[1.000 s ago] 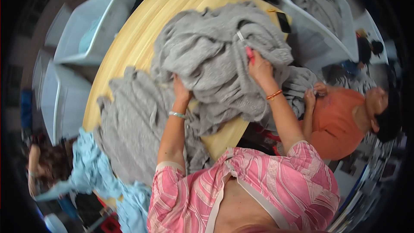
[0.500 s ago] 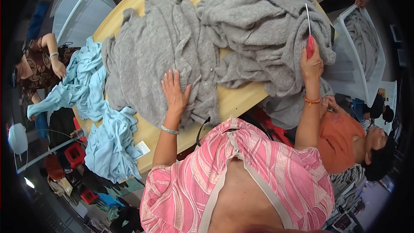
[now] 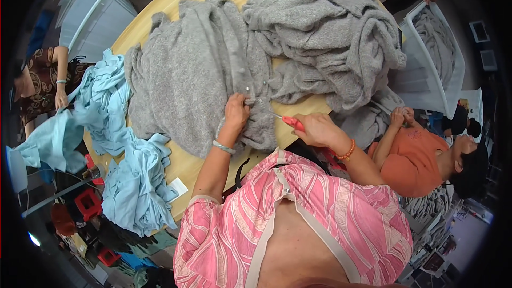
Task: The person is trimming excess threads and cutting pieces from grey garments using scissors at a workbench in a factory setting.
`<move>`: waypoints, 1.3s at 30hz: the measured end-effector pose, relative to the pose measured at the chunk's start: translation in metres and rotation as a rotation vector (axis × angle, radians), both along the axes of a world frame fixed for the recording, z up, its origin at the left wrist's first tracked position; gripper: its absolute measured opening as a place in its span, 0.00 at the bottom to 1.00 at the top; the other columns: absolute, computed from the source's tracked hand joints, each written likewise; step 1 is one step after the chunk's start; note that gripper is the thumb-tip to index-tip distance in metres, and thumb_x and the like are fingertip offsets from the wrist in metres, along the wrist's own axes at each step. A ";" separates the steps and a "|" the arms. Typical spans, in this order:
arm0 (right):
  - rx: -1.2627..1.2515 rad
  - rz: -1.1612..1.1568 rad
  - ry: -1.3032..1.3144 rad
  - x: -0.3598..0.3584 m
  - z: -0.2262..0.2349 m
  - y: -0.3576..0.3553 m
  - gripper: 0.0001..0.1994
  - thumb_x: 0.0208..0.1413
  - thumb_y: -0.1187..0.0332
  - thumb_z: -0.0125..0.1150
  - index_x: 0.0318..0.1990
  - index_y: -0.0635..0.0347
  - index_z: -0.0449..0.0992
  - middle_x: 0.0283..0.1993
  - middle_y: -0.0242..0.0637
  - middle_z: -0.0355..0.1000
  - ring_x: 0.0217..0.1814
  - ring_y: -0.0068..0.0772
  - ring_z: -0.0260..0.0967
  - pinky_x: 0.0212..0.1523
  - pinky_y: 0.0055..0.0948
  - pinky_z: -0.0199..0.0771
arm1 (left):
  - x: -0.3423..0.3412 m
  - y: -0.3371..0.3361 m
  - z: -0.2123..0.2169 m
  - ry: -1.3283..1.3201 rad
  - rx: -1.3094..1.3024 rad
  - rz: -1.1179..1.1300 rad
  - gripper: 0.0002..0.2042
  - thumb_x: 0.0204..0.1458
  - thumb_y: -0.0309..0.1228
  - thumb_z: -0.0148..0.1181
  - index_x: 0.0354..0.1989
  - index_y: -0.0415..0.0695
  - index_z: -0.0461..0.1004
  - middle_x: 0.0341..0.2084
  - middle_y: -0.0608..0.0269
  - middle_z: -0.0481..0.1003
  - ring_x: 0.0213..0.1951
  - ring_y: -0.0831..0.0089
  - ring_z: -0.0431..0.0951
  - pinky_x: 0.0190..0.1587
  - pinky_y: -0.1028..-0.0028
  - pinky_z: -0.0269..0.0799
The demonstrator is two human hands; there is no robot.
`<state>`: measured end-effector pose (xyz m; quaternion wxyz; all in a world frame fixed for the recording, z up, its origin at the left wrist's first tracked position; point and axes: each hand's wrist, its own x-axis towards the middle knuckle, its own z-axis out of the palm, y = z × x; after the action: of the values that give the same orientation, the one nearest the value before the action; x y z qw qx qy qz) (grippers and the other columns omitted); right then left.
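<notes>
A grey knitted garment (image 3: pixel 181 74) with small shiny buttons lies spread on the wooden table (image 3: pixel 277 128) before me. My left hand (image 3: pixel 236 113) is closed on its near right part, fingers pinching the knit below a button. My right hand (image 3: pixel 320 130) grips a red-handled tool (image 3: pixel 293 123) with a thin metal blade; whether it is a pair of scissors cannot be made out. The blade points left to the garment's right edge, close to my left hand. A heap of grey knitwear (image 3: pixel 320 26) lies beyond, to the right.
Light blue garments (image 3: pixel 136 176) hang over the table's left edge, where another person's hand (image 3: pixel 61 97) lifts one. A person in orange (image 3: pixel 410 160) sits at the right. Pale plastic bins (image 3: pixel 434 69) stand around the table. A white card (image 3: pixel 177 188) lies near the front edge.
My right hand has come down and left from the grey heap with the red-handled tool. My left hand, flat before, has moved right and closed on the knit. The other person has lifted blue cloth.
</notes>
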<state>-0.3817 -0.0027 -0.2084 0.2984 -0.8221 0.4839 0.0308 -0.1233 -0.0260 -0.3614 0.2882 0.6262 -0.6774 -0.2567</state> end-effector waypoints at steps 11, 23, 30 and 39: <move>-0.037 -0.228 -0.110 -0.002 -0.013 -0.020 0.18 0.54 0.59 0.56 0.49 0.56 0.69 0.28 0.52 0.73 0.34 0.58 0.71 0.35 0.49 0.70 | -0.004 -0.077 0.053 -0.204 -0.069 -0.212 0.23 0.45 0.39 0.63 0.49 0.42 0.72 0.49 0.50 0.70 0.53 0.53 0.68 0.51 0.63 0.66; 0.120 -0.023 0.039 -0.005 -0.016 -0.068 0.18 0.52 0.56 0.58 0.44 0.61 0.70 0.33 0.55 0.74 0.39 0.60 0.72 0.41 0.51 0.70 | 0.012 -0.124 -0.043 -0.445 -0.221 -0.198 0.31 0.50 0.46 0.58 0.60 0.43 0.62 0.62 0.53 0.59 0.65 0.49 0.53 0.64 0.49 0.44; 0.218 -0.016 0.059 -0.010 -0.016 -0.059 0.20 0.52 0.56 0.58 0.46 0.60 0.72 0.38 0.55 0.73 0.43 0.57 0.71 0.43 0.47 0.70 | -0.006 -0.058 -0.010 -0.534 -0.034 -0.254 0.29 0.51 0.45 0.57 0.59 0.44 0.64 0.64 0.53 0.55 0.67 0.52 0.49 0.65 0.47 0.42; 0.042 -0.048 -0.306 0.042 -0.015 -0.029 0.18 0.50 0.66 0.63 0.48 0.59 0.70 0.40 0.48 0.72 0.44 0.53 0.69 0.43 0.39 0.69 | 0.000 0.086 0.050 -0.252 0.150 -0.062 0.31 0.39 0.31 0.65 0.56 0.45 0.66 0.56 0.50 0.64 0.60 0.54 0.61 0.61 0.54 0.53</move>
<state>-0.3399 -0.0313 -0.2238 0.3865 -0.7991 0.4513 -0.0921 -0.1236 0.0604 -0.3117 0.1453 0.6518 -0.7063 -0.2347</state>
